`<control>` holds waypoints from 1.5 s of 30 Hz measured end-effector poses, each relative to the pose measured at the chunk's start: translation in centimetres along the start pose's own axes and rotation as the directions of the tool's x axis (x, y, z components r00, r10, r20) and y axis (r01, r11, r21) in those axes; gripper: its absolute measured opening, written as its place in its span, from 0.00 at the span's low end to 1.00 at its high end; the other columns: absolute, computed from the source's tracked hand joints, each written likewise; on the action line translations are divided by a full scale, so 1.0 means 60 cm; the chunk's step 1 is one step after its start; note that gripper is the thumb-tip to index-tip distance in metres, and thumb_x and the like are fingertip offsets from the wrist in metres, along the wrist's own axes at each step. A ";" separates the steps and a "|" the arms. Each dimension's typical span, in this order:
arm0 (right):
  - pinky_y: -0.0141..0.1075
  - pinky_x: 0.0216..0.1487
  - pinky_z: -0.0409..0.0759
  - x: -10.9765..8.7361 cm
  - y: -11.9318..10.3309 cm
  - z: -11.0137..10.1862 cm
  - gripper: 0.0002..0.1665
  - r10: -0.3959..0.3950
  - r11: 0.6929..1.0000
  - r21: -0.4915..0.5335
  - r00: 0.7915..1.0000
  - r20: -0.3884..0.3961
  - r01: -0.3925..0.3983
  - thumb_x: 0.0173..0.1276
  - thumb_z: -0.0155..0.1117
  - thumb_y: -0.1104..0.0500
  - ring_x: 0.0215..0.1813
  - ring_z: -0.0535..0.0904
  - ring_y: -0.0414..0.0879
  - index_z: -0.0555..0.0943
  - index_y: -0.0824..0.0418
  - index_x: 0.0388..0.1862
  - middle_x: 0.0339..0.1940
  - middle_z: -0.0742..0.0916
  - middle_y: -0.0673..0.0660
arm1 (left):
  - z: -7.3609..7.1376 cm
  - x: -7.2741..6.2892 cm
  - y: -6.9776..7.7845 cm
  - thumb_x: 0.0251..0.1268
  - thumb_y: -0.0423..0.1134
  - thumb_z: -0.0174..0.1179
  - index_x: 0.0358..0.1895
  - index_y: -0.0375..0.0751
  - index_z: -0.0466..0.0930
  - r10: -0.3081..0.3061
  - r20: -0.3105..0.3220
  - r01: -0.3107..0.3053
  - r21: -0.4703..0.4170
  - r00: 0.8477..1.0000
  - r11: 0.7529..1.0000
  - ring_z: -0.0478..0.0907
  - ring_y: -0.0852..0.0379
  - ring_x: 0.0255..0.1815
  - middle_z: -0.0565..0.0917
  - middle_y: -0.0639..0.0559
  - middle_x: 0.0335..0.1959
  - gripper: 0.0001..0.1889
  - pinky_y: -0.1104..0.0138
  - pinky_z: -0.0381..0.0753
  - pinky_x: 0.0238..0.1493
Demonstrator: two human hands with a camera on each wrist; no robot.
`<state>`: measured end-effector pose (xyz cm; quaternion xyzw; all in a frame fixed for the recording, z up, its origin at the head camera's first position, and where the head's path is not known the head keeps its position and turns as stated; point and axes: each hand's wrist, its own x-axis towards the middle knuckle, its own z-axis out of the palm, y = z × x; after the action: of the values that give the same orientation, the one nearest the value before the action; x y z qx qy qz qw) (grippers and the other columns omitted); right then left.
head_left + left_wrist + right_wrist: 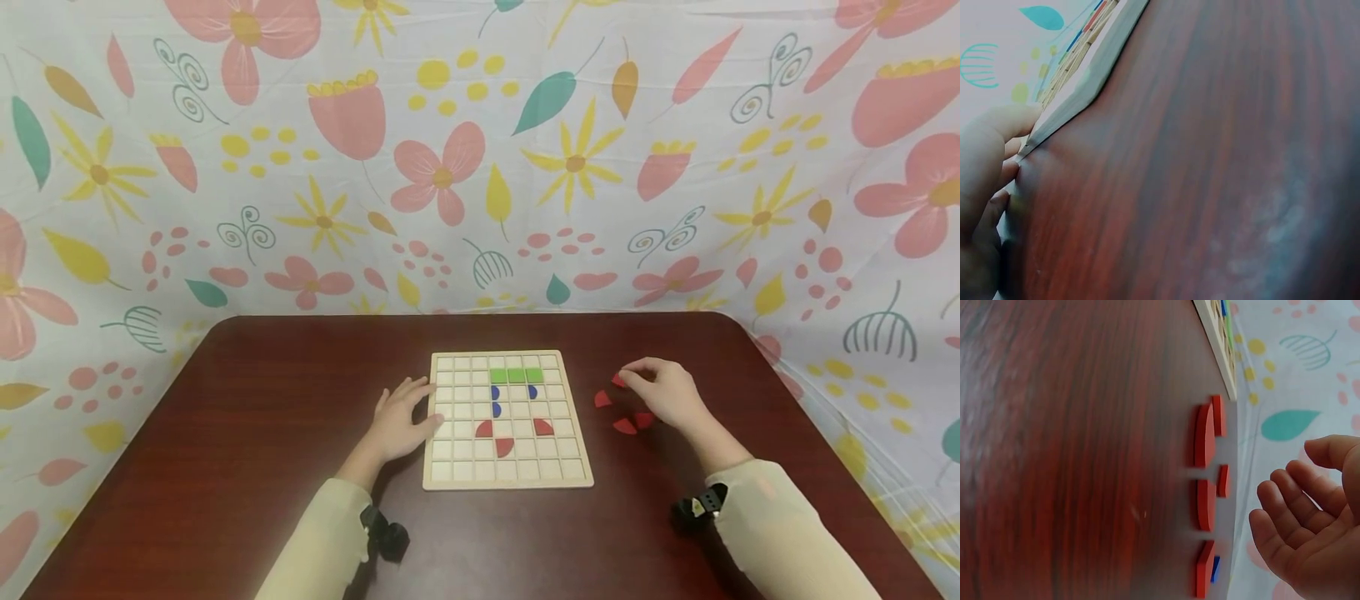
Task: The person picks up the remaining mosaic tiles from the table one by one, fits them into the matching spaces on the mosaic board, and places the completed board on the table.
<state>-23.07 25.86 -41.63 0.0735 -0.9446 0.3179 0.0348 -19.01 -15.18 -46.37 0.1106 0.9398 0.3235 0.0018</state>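
Fingers of the right hand (663, 393) are seen unclenched, thumb apart, near loose red pieces (625, 427) right of a grid board (463, 450), its left edge touched by the left hand (399, 429), fingers spread. Green squares (517, 376), blue semicircles (497, 410) and red wedges (505, 447) are set on it; the dark table (225, 433) is backed by floral cloth (442, 177).

1. Dark reddish-brown table (262, 400), wood-grained, rounded at both far corners;
2. Behind it, white cloth (360, 196), slightly creased;
3. Across that, printed pink flowers (441, 177), teal leaves (545, 102), yellow blossoms (575, 163), blue-grey swirls (246, 233).
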 end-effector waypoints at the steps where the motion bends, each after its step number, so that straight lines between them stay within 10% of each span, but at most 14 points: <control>1: 0.46 0.43 0.77 -0.001 0.003 -0.003 0.21 0.003 1.000 -0.006 1.000 -0.002 -0.003 0.70 0.55 0.47 0.46 0.80 0.57 0.83 0.61 0.48 0.44 0.86 0.63 | 0.000 0.001 0.000 0.63 0.50 0.57 0.66 0.44 0.69 -0.001 0.000 0.001 0.002 1.000 1.000 0.52 0.42 0.76 0.65 0.44 0.71 0.29 0.39 0.40 0.71; 24: 0.52 0.44 0.76 0.007 0.048 -0.044 0.23 0.059 0.995 -0.084 0.998 0.000 -0.059 0.71 0.53 0.49 0.48 0.77 0.63 0.80 0.67 0.50 0.51 0.82 0.72 | 0.000 0.008 -0.007 0.63 0.50 0.57 0.67 0.45 0.68 0.006 -0.016 -0.006 0.023 1.000 1.000 0.52 0.42 0.75 0.65 0.45 0.71 0.29 0.39 0.41 0.71; 32: 0.43 0.34 0.77 -0.003 0.061 -0.045 0.24 0.110 0.985 -0.146 0.990 0.092 -0.095 0.64 0.62 0.53 0.35 0.79 0.53 0.79 0.72 0.48 0.41 0.84 0.70 | 0.006 0.000 -0.005 0.63 0.49 0.57 0.66 0.44 0.69 0.007 -0.009 -0.007 0.012 1.000 1.000 0.53 0.41 0.75 0.65 0.45 0.71 0.29 0.38 0.41 0.71; 45: 0.52 0.43 0.77 0.007 0.058 -0.039 0.21 0.172 0.967 -0.217 0.971 0.164 -0.135 0.61 0.63 0.57 0.43 0.78 0.64 0.79 0.75 0.45 0.41 0.84 0.71 | 0.009 0.001 -0.009 0.63 0.49 0.57 0.66 0.44 0.69 0.007 -0.021 -0.007 0.013 1.000 1.000 0.54 0.42 0.75 0.66 0.45 0.71 0.28 0.38 0.41 0.71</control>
<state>-24.00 29.96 -41.78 0.0244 -0.9743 0.2129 -0.0689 -19.12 -15.24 -47.11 0.1107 0.9414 0.3184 -0.0100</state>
